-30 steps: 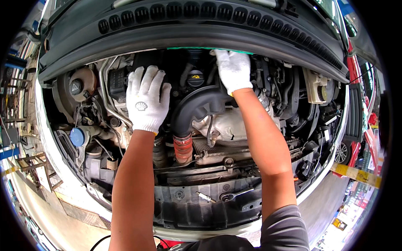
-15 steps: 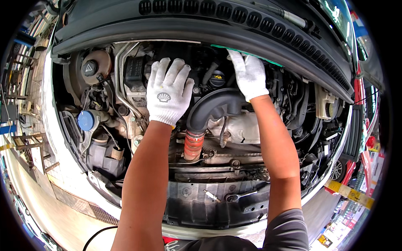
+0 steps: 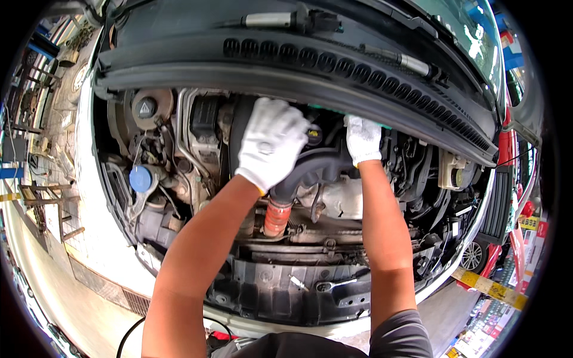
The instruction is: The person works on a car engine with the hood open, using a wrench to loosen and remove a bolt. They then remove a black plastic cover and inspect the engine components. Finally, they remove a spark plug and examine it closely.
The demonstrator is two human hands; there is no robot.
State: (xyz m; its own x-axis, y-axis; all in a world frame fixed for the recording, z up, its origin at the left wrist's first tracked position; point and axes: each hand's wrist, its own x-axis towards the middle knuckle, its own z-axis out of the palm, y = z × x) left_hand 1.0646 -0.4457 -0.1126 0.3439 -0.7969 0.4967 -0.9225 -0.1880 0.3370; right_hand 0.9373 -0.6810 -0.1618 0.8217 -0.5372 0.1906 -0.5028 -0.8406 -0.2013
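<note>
Both my hands wear white knit gloves and reach into a car's engine bay. My left hand (image 3: 271,143) is over the middle of the engine, just left of the black oil filler cap (image 3: 313,136) and above the curved black air pipe (image 3: 298,174). Motion blurs its fingers, so their grip is unclear. My right hand (image 3: 363,140) reaches up to the black cowl panel (image 3: 197,76), by the green strip (image 3: 329,110) along its lower edge. That hand's fingertips are hidden at the edge. An orange hose (image 3: 277,219) joins the black pipe below.
On the front panel lie a ratchet wrench (image 3: 335,284) and a small white-and-metal piece resembling a spark plug (image 3: 298,282). Two silver-and-black cylindrical parts (image 3: 268,20) rest on the cowl. A blue-capped reservoir (image 3: 141,178) and a black-capped one (image 3: 145,108) stand at left.
My left hand has moved right toward the oil filler cap and is tilted. My right hand remains near the cowl edge. The view has shifted, showing more of the cowl.
</note>
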